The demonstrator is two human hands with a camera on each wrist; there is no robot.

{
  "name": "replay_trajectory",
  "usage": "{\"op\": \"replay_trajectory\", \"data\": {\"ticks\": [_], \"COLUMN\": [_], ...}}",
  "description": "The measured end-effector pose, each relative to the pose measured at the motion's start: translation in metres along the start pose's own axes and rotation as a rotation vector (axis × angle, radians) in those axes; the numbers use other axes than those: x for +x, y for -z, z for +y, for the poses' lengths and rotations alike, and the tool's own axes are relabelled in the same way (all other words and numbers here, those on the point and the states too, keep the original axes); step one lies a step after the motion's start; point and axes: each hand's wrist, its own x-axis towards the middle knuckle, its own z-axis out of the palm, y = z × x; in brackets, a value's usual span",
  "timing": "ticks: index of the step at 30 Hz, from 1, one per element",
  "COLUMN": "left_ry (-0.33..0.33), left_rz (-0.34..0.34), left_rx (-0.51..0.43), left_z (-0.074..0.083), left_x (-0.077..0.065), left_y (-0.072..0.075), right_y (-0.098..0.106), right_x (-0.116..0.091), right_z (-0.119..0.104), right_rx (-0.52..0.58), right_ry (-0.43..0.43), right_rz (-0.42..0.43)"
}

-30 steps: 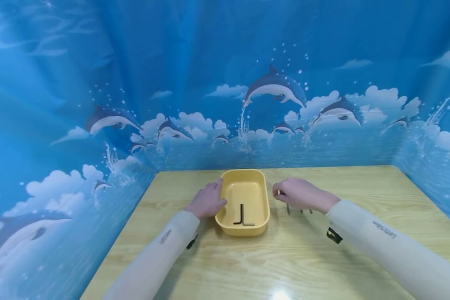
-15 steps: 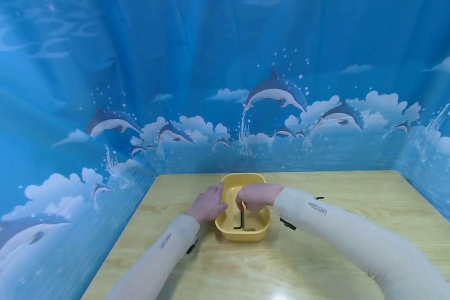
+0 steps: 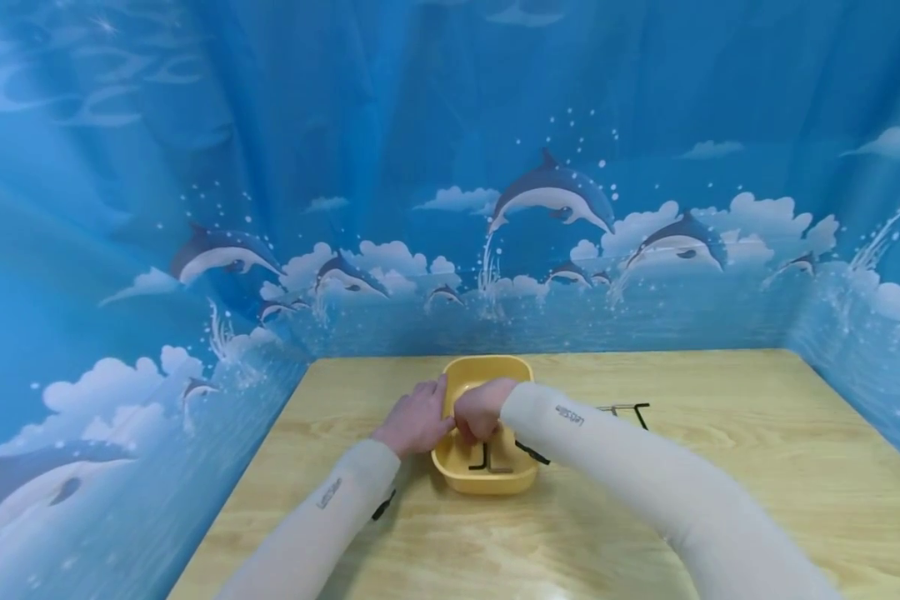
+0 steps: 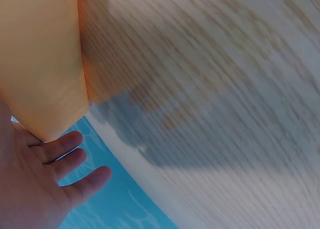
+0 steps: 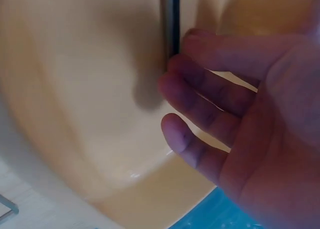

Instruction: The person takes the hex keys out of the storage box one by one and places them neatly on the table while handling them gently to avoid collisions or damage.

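A yellow plastic tray (image 3: 487,486) stands on the table, with a black L-shaped hex key (image 3: 477,467) and a grey hex key (image 3: 501,470) inside near its front end. My left hand (image 3: 414,417) rests against the tray's left side. In the left wrist view several of its fingers (image 4: 85,184) extend loosely beyond the tray wall (image 4: 40,49). My right hand (image 3: 482,408) reaches down inside the tray, fingers curled. In the right wrist view its thumb and fingertips come together at the end of a dark hex key (image 5: 173,19), partly hidden by the fingers.
More hex keys (image 3: 637,407) lie on the wooden table (image 3: 720,467) to the tray's right, partly behind the right sleeve (image 3: 615,450). A blue dolphin-print curtain (image 3: 390,167) rises along the table's back and sides.
My right hand has left the hex keys on the table, crossed leftward over the tray and dipped deeper inside. The left hand stays at the tray's side.
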Motion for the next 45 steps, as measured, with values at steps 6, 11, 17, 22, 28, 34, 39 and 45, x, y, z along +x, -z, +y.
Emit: {"op": "replay_trajectory", "data": {"ticks": [6,11,17,22,28,34,39,45], "left_ry": [-0.002,0.008,0.026,0.024,0.012,0.015,0.031,0.053], "left_rz": [0.021,0.015,-0.018,-0.016,-0.002,-0.005,-0.032,-0.058], "left_rx": [-0.002,0.002,0.013,0.003,0.002,-0.006,-0.013,-0.020], "left_z": [-0.001,0.001,0.003,0.004,0.003,0.003,0.003,0.002], "left_x": [0.004,0.011,0.013,0.013,0.014,0.013,0.009,0.002], "left_y": [0.002,0.009,0.014,0.015,0.014,0.011,0.003,0.001], "right_y": [0.004,0.013,0.016,0.016,0.015,0.013,0.007,0.001], "right_x": [0.005,0.008,0.010,0.009,0.009,0.010,0.012,0.017], "right_z": [0.005,0.011,0.014,0.022,0.035,0.040,0.037,0.031], "right_rx": [-0.056,-0.136,-0.172,-0.161,-0.074,-0.068,-0.080,-0.094], "right_ry": [-0.049,-0.079,-0.129,-0.195,-0.225,-0.226,-0.220,-0.181], "right_rz": [-0.030,-0.037,-0.030,-0.052,-0.062,-0.082,-0.086,-0.061]}}
